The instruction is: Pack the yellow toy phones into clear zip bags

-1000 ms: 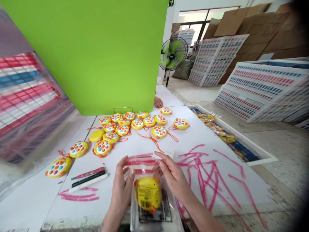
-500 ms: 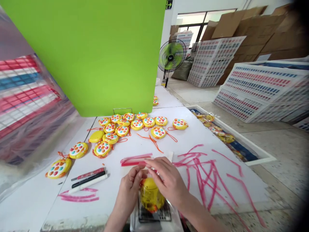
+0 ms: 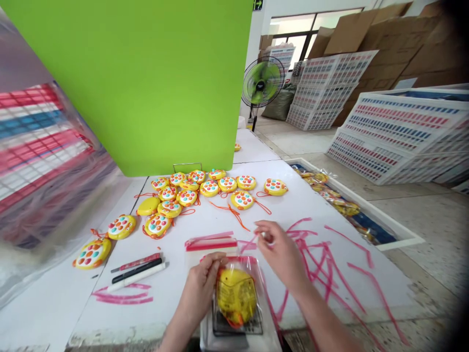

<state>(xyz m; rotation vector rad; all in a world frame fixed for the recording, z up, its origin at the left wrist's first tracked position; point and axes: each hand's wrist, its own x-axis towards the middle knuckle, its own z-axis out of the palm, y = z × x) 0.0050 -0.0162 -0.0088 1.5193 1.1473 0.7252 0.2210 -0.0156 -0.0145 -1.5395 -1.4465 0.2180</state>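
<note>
My left hand (image 3: pixel 200 286) pinches the top left edge of a clear plastic bag (image 3: pixel 240 293) with a red strip, which holds a yellow round toy (image 3: pixel 236 296) lying back side up. The bag rests on a stack of more bags at the table's near edge. My right hand (image 3: pixel 280 252) hovers just right of the bag's mouth, fingers pinched on a small pale scrap I cannot make out. A flat pile of red-striped empty bags (image 3: pixel 210 242) lies just beyond the hands.
Several yellow toys (image 3: pixel 205 188) with coloured buttons and orange cords spread across the white table (image 3: pixel 322 215), which bears pink marker scribbles. Three markers (image 3: pixel 135 269) lie left. A green board (image 3: pixel 146 83) stands behind. A tray of bagged toys (image 3: pixel 340 203) sits right; crates stand beyond.
My right hand has left the bag's mouth and moved up and right, pinching a small scrap. The bag's flap now lies folded over the toy. My left hand stays on the bag.
</note>
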